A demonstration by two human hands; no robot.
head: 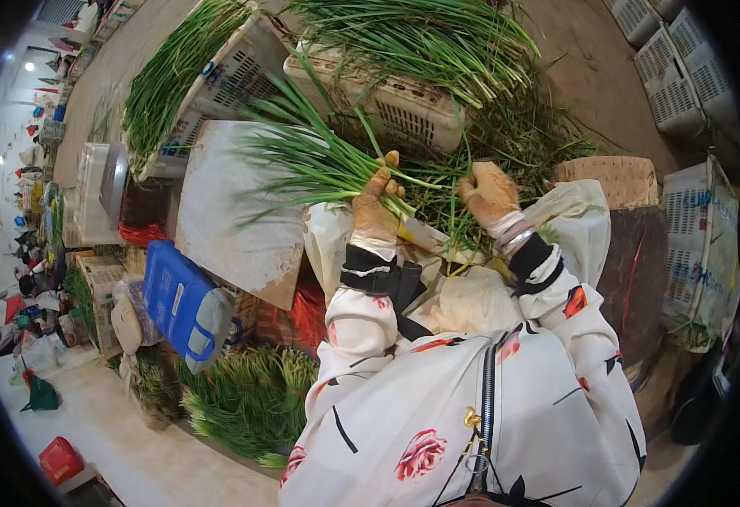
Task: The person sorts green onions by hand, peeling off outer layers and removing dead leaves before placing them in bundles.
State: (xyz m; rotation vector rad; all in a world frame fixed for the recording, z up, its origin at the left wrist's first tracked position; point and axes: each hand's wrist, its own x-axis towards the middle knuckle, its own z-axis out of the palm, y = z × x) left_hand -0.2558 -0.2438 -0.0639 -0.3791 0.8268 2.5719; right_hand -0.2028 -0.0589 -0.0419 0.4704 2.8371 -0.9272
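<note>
My left hand (373, 206) is closed around a bunch of garlic chives (319, 158). The leaf tips fan out to the left over a pale board (236, 209), and the white stem ends point right. My right hand (489, 193) is a short way to the right of the stems, its fingers curled. Thin green strands pass beside its fingertips; whether they are pinched is hidden. Below and beyond both hands lies a heap of loose trimmings (509, 136). A whitish plastic sheet (471, 298) covers my lap, with some strands lying on it.
Ahead, more chives (420, 38) lie across a whitish plastic crate (401, 104). Another crate (236, 76) with chives leans at left. A blue-and-grey package (179, 304) and bundled chives (249, 399) are on my left. A brown board (630, 272) and further crates (687, 209) flank my right.
</note>
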